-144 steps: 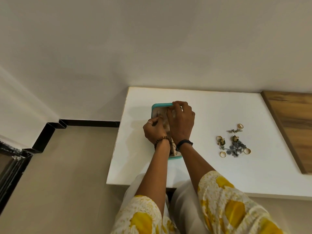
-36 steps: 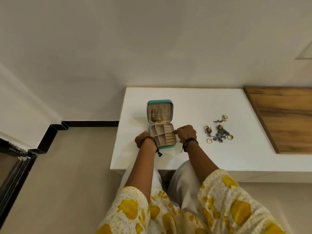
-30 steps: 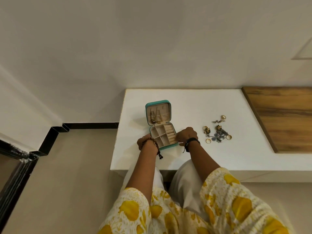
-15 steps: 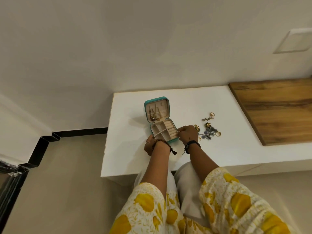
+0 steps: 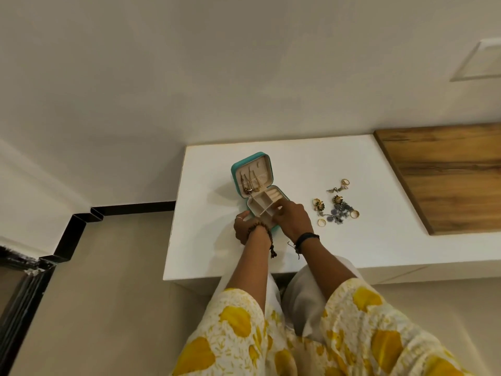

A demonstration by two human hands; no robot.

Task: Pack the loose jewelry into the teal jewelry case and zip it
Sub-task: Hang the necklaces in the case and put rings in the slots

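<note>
White table (image 5: 366, 248) bearing the open teal jewelry case (image 5: 250, 173) (lid upright, chains hung inside). Left hand (image 5: 244, 226) cups the case's near-left corner; right hand (image 5: 294, 219), fingers pinched together over its compartments, contents indiscernible. Loose jewelry (image 5: 336, 206) lies just right of that hand.

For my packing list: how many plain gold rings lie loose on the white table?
3 clearly: one ring farthest back, one right of the jewelry cluster, one nearest the front. More may hide in the cluster.
</note>
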